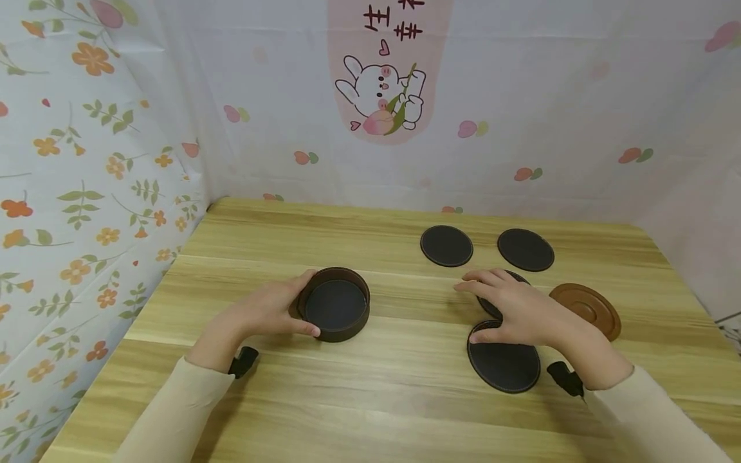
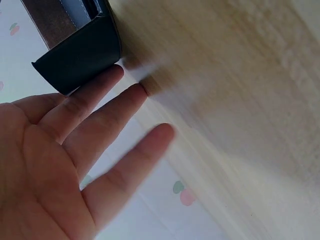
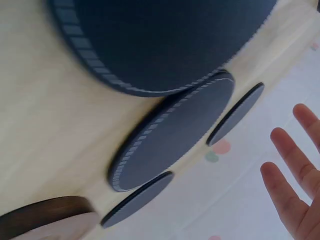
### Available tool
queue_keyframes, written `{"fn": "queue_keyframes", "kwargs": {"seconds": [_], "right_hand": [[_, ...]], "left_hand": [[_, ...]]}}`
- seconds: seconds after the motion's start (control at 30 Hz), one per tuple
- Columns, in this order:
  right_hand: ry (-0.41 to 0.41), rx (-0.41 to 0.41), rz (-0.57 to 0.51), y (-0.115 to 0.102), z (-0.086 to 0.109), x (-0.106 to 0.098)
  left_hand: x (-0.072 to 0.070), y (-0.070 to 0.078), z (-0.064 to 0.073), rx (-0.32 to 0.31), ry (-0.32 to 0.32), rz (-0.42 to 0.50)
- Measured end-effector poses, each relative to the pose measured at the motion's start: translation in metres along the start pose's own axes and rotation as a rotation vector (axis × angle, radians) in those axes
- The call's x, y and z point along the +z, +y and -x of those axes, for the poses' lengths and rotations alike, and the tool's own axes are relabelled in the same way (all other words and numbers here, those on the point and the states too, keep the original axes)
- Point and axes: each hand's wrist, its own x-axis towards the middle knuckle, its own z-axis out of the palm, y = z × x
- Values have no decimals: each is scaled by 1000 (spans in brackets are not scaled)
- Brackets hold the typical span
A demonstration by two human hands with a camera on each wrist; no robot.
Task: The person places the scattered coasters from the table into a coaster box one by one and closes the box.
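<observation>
A round dark holder (image 1: 337,307) with a brown inner wall stands on the table. My left hand (image 1: 269,312) is at its left side, thumb by the front edge and fingertips by the back edge. The left wrist view shows straight, spread fingers against the holder (image 2: 82,57). My right hand (image 1: 518,308) hovers with parted fingers over two black stitched coasters, the front coaster (image 1: 505,360) and a partly hidden one (image 1: 489,307) behind it. Nothing shows in its grasp. The right wrist view has its fingers apart from the coasters (image 3: 175,132).
Two more black coasters, the back left coaster (image 1: 446,245) and the back right coaster (image 1: 525,249), lie flat near the rear edge. A brown round lid-like disc (image 1: 590,308) lies right of my right hand. Floral cloth (image 1: 104,193) hangs behind and left of the wooden table (image 1: 370,399).
</observation>
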Motion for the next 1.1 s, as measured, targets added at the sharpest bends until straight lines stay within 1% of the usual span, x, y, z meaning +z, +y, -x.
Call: {"fn": "queue_keyframes", "kwargs": {"seconds": [0.23,0.47,0.53,0.67,0.83,1.0,1.1], "right_hand": [[-65,13,-16,7,21,7],[-101,36,-25,11,34,14],[-117,45,-26,11,37,15],[-131,35,-42,12,44,20],[-128,6,-31,13,49,23],[-134,10,-34,13,49,25],[-154,27,-52,13,50,28]], "left_hand": [[0,-1,1,-6,-29,17],[0,-1,0,3,-7,34],[0,0,-1,-4,-7,35],[-2,2,-4,-6,-14,39],[-3,3,-6,17,-12,39],[-3,2,-3,17,-7,44],[-2,1,-2,11,-11,45]]}}
